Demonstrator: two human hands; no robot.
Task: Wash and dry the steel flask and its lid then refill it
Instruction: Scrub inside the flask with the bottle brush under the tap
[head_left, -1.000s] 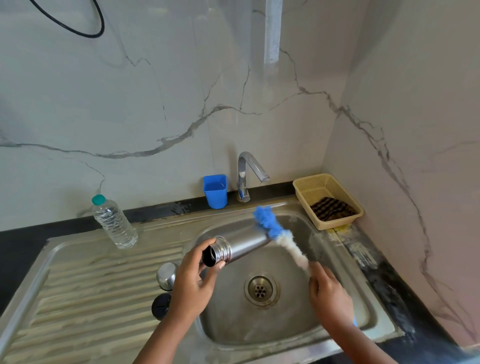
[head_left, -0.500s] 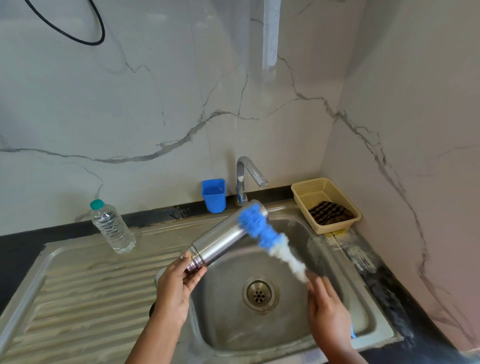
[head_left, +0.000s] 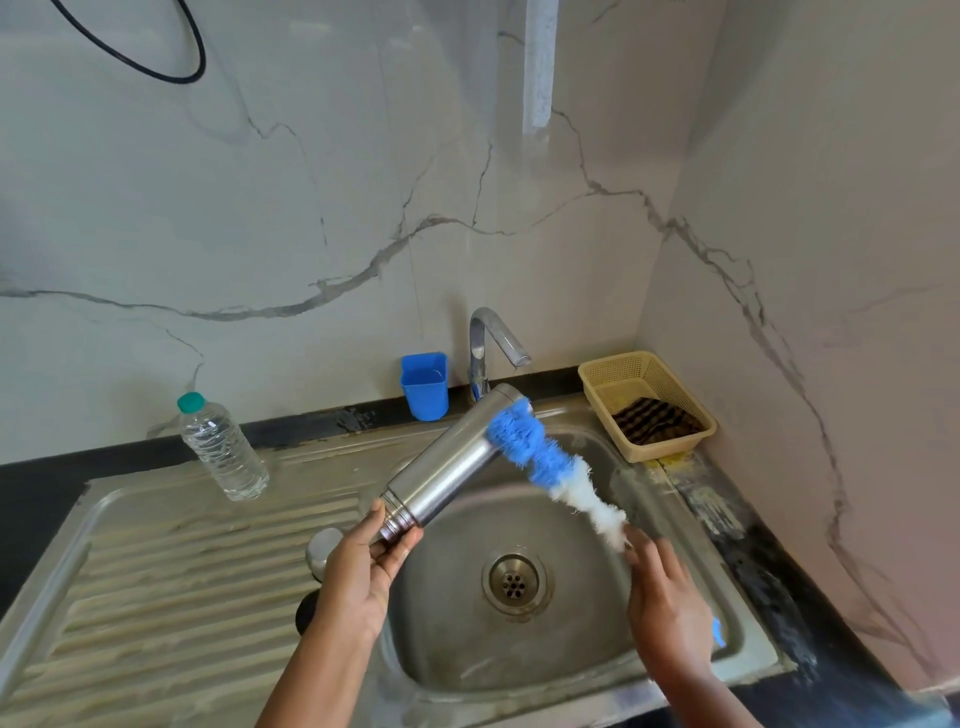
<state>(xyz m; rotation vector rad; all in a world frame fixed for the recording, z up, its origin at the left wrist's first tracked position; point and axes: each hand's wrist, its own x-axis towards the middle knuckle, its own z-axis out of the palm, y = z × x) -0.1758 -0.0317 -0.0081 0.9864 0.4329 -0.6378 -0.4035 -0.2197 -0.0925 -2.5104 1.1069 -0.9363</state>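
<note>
Silver shine on the brushed steel flask (head_left: 447, 470), and against it a fluffy bottle brush (head_left: 550, 467), bright blue at the tip, white nearer the handle. Behind, a blue plastic cup (head_left: 425, 387), a clear plastic water bottle (head_left: 223, 449) with a teal-green cap, and a pale yellow mesh basket (head_left: 602, 376) holding a dark brown-and-black striped cloth (head_left: 655, 421). White marble wall (head_left: 311, 208), grey veins throughout.

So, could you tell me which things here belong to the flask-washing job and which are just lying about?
Part of the job:
- steel flask, gripped by the left hand
- bottle brush, held by the right hand
- flask lid on the drainboard
- tap and sink
- water bottle, probably for refilling
- cloth, probably for drying

Lying about:
- blue cup
- yellow basket holding the cloth
</note>
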